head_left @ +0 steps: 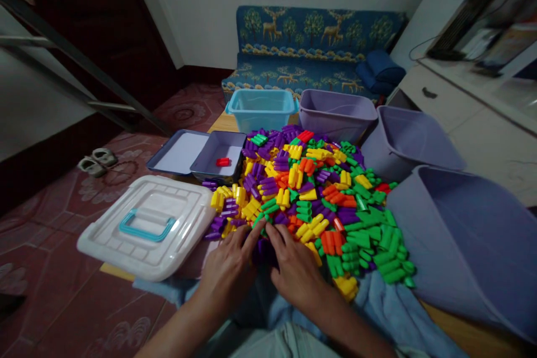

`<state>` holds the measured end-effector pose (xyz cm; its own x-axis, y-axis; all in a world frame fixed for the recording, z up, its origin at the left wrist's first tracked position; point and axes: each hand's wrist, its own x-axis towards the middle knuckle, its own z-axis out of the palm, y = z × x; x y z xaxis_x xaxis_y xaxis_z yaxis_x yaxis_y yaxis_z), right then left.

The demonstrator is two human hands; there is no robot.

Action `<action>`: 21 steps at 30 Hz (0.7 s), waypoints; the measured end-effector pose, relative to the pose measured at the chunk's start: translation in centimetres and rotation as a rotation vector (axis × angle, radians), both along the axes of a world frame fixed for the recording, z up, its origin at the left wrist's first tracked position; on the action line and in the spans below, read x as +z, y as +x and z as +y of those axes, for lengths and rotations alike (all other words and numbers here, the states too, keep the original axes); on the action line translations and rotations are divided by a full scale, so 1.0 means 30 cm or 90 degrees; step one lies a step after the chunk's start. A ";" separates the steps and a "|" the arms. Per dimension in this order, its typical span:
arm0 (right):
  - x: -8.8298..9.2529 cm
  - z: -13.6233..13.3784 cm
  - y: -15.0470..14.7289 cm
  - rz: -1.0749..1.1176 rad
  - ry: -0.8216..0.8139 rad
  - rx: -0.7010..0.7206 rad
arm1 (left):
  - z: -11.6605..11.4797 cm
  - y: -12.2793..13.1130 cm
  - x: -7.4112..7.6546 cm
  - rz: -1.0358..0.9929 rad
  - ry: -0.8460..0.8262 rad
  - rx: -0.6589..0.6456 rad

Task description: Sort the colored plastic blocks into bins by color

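the left hand point(232, 257) and the right hand point(296, 263) are resting side by side at the near edge of a heap of plastic blocks point(308, 170), index fingers pointing together at a green piece point(262, 219). i can't quite tell whether the fingers are gripping it. the heap is spreading over the desk point(225, 122), three lavender bins point(415, 229) are curving around it, and a red block point(223, 162) is lying in a box point(230, 142) (its lid hanging open).

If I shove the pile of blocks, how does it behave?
The pile probably shifts loosely: blocks lie jumbled at many angles. Each likely stays stiff and feels light, looking like moulded plastic. Glossy sides suggest some slipperiness, though the towel at the near edge may add drag.
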<state>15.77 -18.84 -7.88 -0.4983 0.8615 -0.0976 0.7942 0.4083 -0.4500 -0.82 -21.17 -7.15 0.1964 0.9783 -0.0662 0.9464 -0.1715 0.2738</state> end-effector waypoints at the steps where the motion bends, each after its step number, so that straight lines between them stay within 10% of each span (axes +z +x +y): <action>1: -0.002 0.001 0.000 0.005 -0.003 -0.004 | 0.001 0.004 -0.003 -0.003 0.007 0.000; 13: -0.002 0.015 -0.018 0.000 -0.011 -0.060 | 0.018 0.036 -0.079 -0.193 0.068 -0.011; 21: 0.107 0.060 0.044 0.082 0.113 -0.118 | 0.098 0.107 0.077 -0.279 0.173 -0.073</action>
